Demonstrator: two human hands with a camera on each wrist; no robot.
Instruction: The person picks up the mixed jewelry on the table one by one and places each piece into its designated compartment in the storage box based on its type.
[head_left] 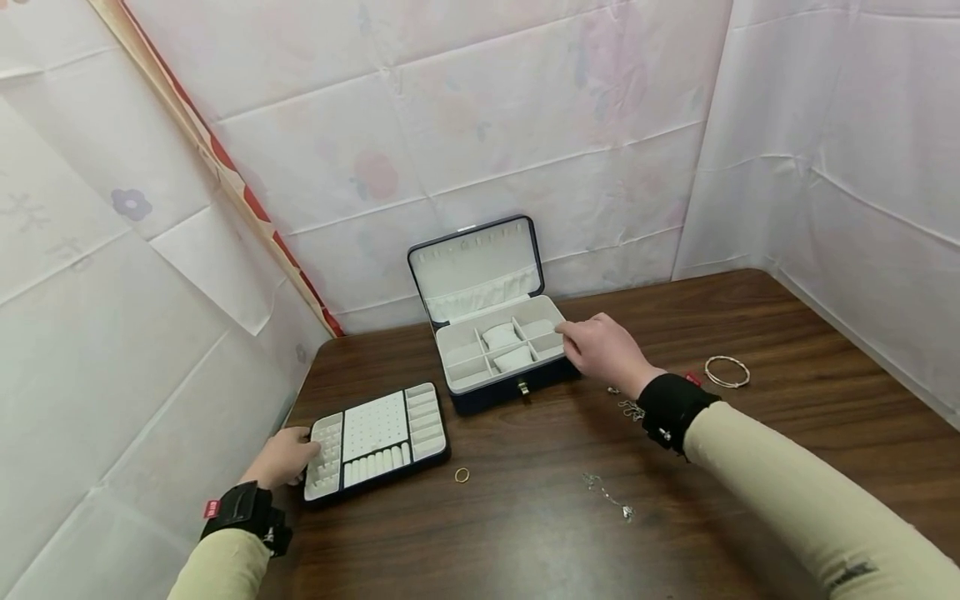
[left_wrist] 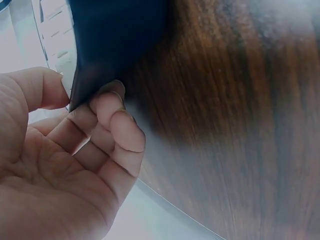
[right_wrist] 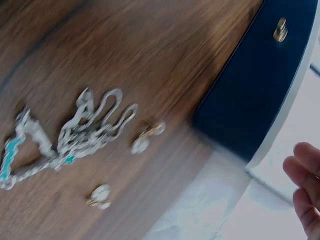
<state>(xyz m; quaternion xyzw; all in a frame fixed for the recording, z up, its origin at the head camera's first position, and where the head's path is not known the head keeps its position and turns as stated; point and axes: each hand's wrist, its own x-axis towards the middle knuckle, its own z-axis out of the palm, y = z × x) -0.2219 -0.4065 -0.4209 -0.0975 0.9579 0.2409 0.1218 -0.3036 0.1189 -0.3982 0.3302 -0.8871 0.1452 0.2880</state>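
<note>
While left fingers (left_wrist: 127, 131) pinch the white-lined navy tray (head_left: 375, 425), right fingers (right_wrist: 302, 175) — can't tell.

Creased, printed sheets (head_left: 525, 150) hung behind and beside a wood-grain table (head_left: 525, 533) show a screened-off corner.

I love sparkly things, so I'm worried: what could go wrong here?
The left hand pinches the jewelry tray by one end, so it might tip if lifted. The gold ring lies loose nearby and could get knocked away. The bunched silver chain might tangle.
</note>
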